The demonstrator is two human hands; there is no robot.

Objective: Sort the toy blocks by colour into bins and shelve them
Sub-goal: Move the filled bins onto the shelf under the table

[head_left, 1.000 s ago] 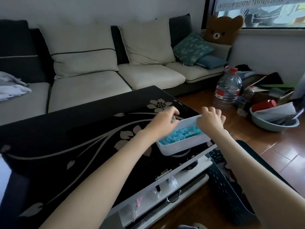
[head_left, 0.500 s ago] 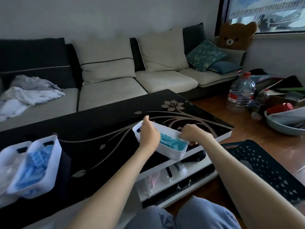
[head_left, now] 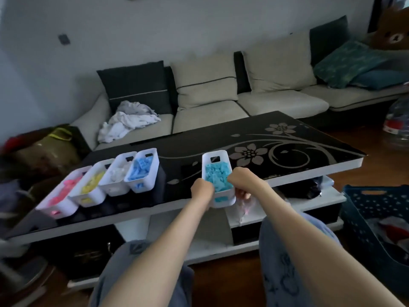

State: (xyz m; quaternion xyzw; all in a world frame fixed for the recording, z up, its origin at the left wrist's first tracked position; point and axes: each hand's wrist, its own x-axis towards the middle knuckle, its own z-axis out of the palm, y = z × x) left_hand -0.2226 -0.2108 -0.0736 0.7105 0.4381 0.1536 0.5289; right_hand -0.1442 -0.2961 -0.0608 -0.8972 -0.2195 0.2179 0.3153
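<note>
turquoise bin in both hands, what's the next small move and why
Probably slide the turquoise bin left along the table until it sits beside the blue bin. The left hand and right hand both grip its near end at the table's near edge. A bare gap separates it from the blue bin, which ends a side-by-side row of filled bins.

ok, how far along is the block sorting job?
Done: a row of four white plastic bins on the black floral glass table holds pink, yellow, white and blue blocks. In hand: left hand and right hand grip a fifth white plastic bin of turquoise blocks at the near edge. Left: shelving; no bin sits on the white lower shelf.
</note>
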